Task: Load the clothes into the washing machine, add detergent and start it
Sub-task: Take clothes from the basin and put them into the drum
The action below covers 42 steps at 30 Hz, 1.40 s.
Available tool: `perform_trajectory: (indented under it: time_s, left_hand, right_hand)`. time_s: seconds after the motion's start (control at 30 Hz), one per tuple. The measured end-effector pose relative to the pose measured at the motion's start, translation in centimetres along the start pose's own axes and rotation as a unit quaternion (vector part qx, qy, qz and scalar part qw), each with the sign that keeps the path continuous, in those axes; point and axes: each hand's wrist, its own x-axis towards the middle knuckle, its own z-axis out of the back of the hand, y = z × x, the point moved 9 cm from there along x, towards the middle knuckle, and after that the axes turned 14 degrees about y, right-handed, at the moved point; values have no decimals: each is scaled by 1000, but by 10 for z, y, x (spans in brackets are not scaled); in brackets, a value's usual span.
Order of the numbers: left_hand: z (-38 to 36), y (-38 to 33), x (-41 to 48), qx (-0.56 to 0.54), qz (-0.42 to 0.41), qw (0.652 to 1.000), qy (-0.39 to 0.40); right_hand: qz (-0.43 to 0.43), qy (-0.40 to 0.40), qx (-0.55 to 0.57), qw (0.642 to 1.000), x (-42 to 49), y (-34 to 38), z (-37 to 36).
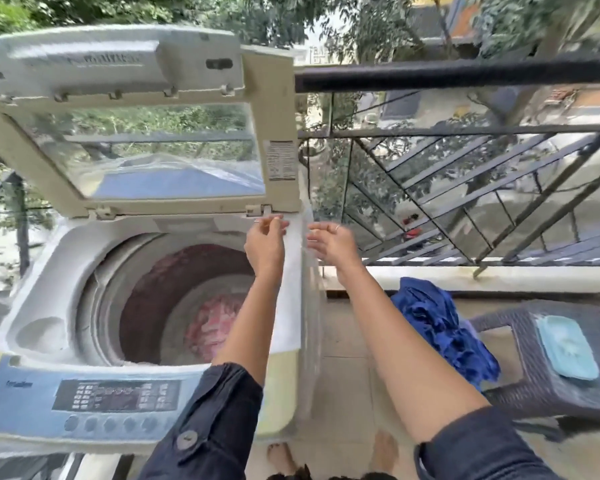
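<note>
A top-loading washing machine [66, 271] stands with its lid [278, 109] raised. Pink and red clothes [212, 327] lie at the bottom of the drum. A heap of blue clothes [440, 330] sits to the right, against a wicker stool [541, 393]. My left hand [264, 244] and my right hand [335, 242] are both up at the machine's back right corner, just below the lid hinge. Their fingers are curled on the edge of a clear plastic cover [313, 306] that hangs down the machine's right side. The picture is blurred there.
The control panel [115, 394] runs along the machine's front edge. A light blue dish [567, 348] lies on the wicker stool. A black metal railing [465, 74] and a low ledge [465, 275] close off the balcony behind. My bare feet [385, 448] stand on the tiled floor.
</note>
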Motion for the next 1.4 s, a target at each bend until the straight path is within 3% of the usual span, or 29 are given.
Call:
perform_trajectory:
  time_s: [0.3, 0.6, 0.97, 1.13, 1.23, 1.4]
  left_hand:
    - [-175, 59, -19, 42, 33, 993, 101]
    - [-296, 126, -44, 123, 84, 979, 138]
    - [-363, 271, -14, 204, 159, 958, 122]
    - [-376, 363, 6, 283, 201, 934, 89]
    - [-364, 433, 19, 296, 272, 913, 67]
    - [-349, 517, 41, 284, 341, 894, 66]
  right_hand:
    - [-15, -100, -57, 993, -47, -14, 180]
    - [-79, -283, -55, 954, -81, -73, 339]
    - [-166, -344, -17, 924, -62, -210, 451]
    - [-211, -346, -27, 914, -31, -306, 494]
    - [-231, -334, -8, 914, -18, -365, 513]
    - [-293, -298, -90, 904, 14, -426, 539]
